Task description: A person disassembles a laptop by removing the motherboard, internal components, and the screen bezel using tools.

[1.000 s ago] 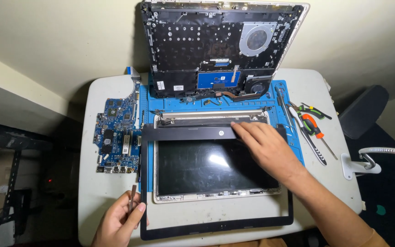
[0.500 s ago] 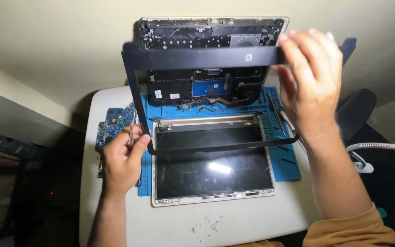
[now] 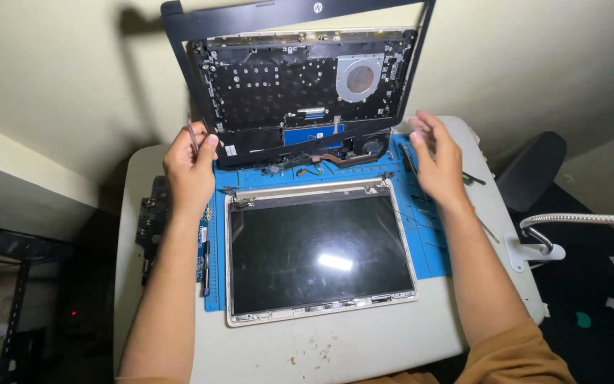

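A thin black screen bezel (image 3: 287,17) stands upright against the wall, framing the opened laptop base (image 3: 300,85) that leans there. My left hand (image 3: 190,169) is by the bezel's lower left corner and pinches a thin metal tool (image 3: 192,134). My right hand (image 3: 436,155) hovers near the bezel's lower right corner, fingers spread and holding nothing. Below both hands the bare screen panel (image 3: 321,252) lies flat in its pale lid on a blue work mat (image 3: 431,242).
A circuit board (image 3: 147,220) lies at the left edge of the white table (image 3: 335,348). Hand tools (image 3: 474,178) lie right of the mat. A gooseneck lamp (image 3: 577,220) reaches in from the right, beside a dark chair (image 3: 531,171). Small debris dots the table's front.
The bezel went from lying on the screen to raised in both hands, and now stands against the wall. My right hand has let go of it.
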